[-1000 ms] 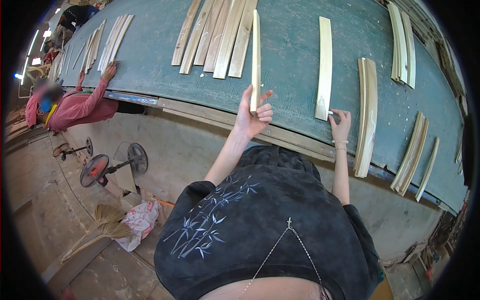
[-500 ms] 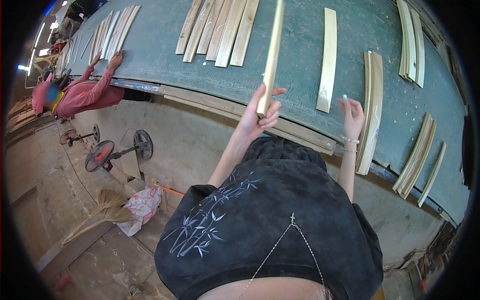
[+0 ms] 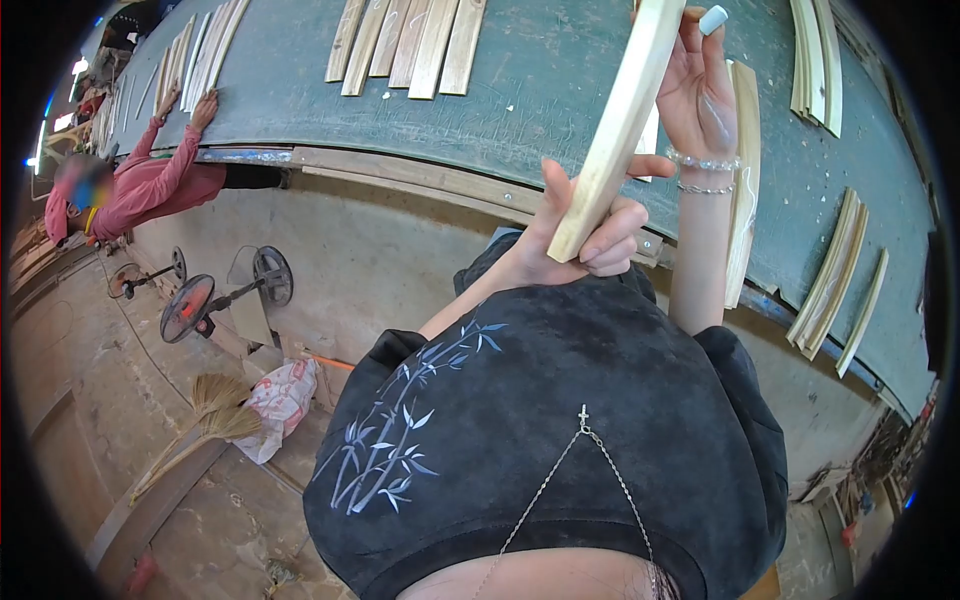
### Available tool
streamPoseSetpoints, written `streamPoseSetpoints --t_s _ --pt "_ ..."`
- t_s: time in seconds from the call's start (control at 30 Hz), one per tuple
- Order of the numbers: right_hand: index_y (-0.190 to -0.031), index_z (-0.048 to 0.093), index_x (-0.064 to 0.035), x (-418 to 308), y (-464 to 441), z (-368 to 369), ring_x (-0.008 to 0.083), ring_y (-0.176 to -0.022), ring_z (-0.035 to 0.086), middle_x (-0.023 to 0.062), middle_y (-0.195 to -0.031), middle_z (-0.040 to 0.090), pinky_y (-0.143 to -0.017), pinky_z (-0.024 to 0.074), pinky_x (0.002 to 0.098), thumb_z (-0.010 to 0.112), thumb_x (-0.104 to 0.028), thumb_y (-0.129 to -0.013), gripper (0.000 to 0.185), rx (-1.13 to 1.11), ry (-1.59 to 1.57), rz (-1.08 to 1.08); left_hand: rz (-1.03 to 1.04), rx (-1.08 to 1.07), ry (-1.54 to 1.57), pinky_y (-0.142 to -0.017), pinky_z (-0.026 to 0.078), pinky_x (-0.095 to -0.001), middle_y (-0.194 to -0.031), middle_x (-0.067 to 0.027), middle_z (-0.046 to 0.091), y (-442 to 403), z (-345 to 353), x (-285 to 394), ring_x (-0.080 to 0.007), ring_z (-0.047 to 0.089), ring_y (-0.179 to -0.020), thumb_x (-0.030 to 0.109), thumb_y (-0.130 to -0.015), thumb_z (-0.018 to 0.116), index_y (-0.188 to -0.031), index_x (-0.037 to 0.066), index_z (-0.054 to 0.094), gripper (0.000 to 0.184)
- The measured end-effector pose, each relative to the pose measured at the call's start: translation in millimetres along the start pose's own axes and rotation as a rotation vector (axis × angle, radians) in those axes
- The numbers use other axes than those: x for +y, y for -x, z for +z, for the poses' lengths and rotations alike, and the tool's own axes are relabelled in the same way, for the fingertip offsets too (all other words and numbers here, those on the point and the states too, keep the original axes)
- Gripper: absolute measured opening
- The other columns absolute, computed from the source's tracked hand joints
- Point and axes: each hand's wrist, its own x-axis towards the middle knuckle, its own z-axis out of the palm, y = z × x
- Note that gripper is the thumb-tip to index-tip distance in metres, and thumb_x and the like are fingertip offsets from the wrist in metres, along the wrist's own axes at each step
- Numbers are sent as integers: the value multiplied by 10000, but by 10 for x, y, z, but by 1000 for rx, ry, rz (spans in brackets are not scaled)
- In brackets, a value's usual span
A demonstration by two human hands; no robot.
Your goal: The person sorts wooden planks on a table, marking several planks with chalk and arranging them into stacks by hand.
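My left hand is wrapped round the near end of a pale wooden strip, which slants up and away over the table edge. Beside its far part is my right hand, raised palm towards me, with a short white piece of chalk pinched at the fingertips. Some right fingers are partly behind the strip; whether they touch it I cannot tell. A stack of wooden strips lies just right of that wrist. Another strip on the table is mostly hidden behind the held one.
The green table carries a row of boards and more strips at right. A co-worker in pink leans on the table at far left. Fans, brooms and a white sack are on the floor side.
The strip in my left hand has come nearer and tilted rightwards. My right hand has risen from beside the stack to the strip's far part, the chalk still in its fingers.
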Motion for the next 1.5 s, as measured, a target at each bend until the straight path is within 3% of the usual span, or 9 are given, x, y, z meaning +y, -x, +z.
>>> streamPoseSetpoints --t_s 0.37,0.47,0.6,0.73,0.87,0.93,1.2,1.33,1.5 --pt "-1051 489 -33 102 89 454 155 -952 531 73 -1004 561 -826 457 290 364 -152 -899 230 78 523 -175 -112 -226 522 -327 197 -191 -481 -4 413 54 -25 25 -57 324 -337 630 -747 413 -1294 21 62 891" --pt "-1107 468 -109 -9 131 318 274 -1167 348 175 -1257 351 -961 334 358 380 -308 -886 310 383 686 -183 -129 -210 528 -326 207 -189 -468 -4 413 75 -22 42 -59 336 -332 629 -740 426 -1289 2 62 909" --pt "-1131 453 -90 -7 139 293 244 -1120 407 161 -1234 387 -916 384 343 366 -308 -892 335 330 691 -149 -144 -186 452 -321 225 -189 -471 -12 417 101 10 76 -64 345 -336 625 -744 423 -1284 -20 84 907" --pt "-1097 464 -33 92 95 257 234 -990 514 158 -1120 490 -862 421 343 400 -272 -885 325 103 696 67 -150 -11 394 -313 255 -185 -483 -19 413 131 104 135 -68 345 -347 615 -776 358 -1279 -36 142 851" --pt "-1013 522 28 118 294 -318 151 -867 564 109 -949 588 -759 464 267 510 -146 -840 246 641 1186 20 -106 186 371 -350 282 -188 -524 -5 386 218 -188 118 -81 328 -376 572 -834 222 -1268 -36 203 747" --pt "-985 525 34 126 427 -458 152 -837 571 103 -905 598 -744 466 257 510 -135 -839 224 584 1231 66 -274 535 7 -407 302 -208 -553 -17 386 297 -399 81 -101 355 -436 582 -831 192 -1246 -19 254 733" --pt "-893 518 44 235 572 -411 130 -764 579 127 -862 602 -695 468 225 520 -71 -821 136 363 1405 269 -377 698 -188 -572 486 -295 -807 -104 511 336 -270 88 -173 539 -618 503 -867 176 -1233 6 219 618" --pt "-895 526 33 245 540 -540 137 -761 576 126 -876 595 -701 470 226 523 -85 -823 139 454 1410 158 -329 646 -231 -553 489 -302 -803 -91 485 323 -194 136 -166 522 -603 413 -878 287 -1225 46 219 510" --pt "-1068 471 12 274 398 -944 217 -977 509 156 -1081 512 -844 435 324 463 -272 -858 354 694 673 348 -322 632 -476 -528 490 -330 -826 -103 459 316 -132 150 -170 506 -598 144 -785 438 -1236 73 195 517"
